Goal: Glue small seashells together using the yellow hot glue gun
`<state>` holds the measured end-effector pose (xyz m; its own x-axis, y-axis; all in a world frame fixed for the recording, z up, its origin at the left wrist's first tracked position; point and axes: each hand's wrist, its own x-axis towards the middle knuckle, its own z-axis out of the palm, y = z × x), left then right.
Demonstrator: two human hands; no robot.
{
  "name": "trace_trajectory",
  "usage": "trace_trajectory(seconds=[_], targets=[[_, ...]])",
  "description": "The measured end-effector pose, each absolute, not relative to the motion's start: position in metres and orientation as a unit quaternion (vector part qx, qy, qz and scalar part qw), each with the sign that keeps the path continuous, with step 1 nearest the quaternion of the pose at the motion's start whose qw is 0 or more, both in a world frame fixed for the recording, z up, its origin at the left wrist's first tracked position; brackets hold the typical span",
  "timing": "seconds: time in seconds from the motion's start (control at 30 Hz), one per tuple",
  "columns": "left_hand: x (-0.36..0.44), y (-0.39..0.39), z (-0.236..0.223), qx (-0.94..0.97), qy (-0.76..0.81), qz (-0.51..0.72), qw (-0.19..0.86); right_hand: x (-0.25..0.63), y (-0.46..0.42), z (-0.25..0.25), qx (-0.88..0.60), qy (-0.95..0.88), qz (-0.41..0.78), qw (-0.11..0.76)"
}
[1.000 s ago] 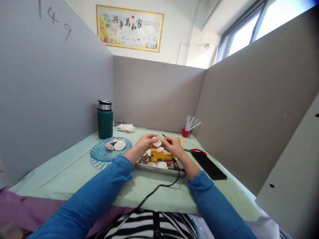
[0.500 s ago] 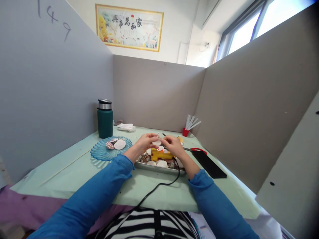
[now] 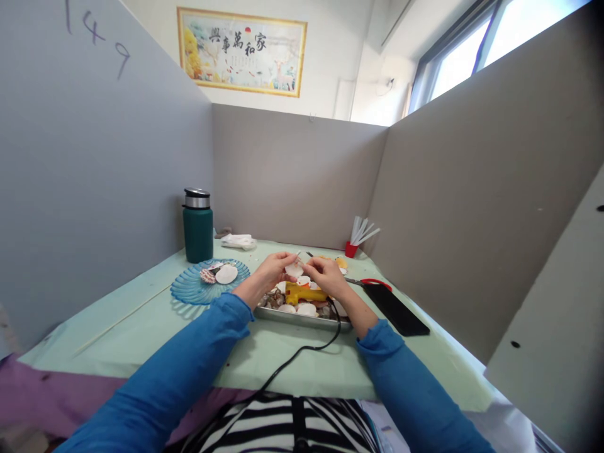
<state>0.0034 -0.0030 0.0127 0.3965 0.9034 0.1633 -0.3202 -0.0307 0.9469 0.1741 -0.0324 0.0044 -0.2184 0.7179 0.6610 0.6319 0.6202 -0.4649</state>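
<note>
A teal cylindrical bottle (image 3: 198, 234) with a silver-and-black lid stands upright on the pale-green-covered surface (image 3: 132, 327), beside grey flat partition panels (image 3: 297, 179), above which a gold-bordered rectangular picture (image 3: 242, 53) is mounted on the white wall (image 3: 330, 38).

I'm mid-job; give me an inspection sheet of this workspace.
Surface: pale green cover.
Job's things: white shell, held above metal tray; yellow glue gun over the tray's shells.
Clutter: blue plate bearing shells, green bottle, red cup of white sticks, scissors, flat black object.
Hands: left hand grips white shell; right hand beside it, contact unclear.
Cables: black cord runs from glue gun over tray's near rim.
Surroundings: gray partitions, framed picture, window.
</note>
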Motion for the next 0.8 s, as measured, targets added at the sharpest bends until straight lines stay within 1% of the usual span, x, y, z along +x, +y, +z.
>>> trace_trajectory(seconds=[0.4,0.8], targets=[[0.0032,0.0019,0.0091,0.543,0.272,0.477,0.635,0.1729,-0.0343,0.0052,-0.422,-0.787,0.072,0.445],[0.0024,-0.0004,0.0109,0.54,0.275,0.472,0.64,0.1745,-0.0323,0.0036,-0.418,-0.791,0.054,0.444]])
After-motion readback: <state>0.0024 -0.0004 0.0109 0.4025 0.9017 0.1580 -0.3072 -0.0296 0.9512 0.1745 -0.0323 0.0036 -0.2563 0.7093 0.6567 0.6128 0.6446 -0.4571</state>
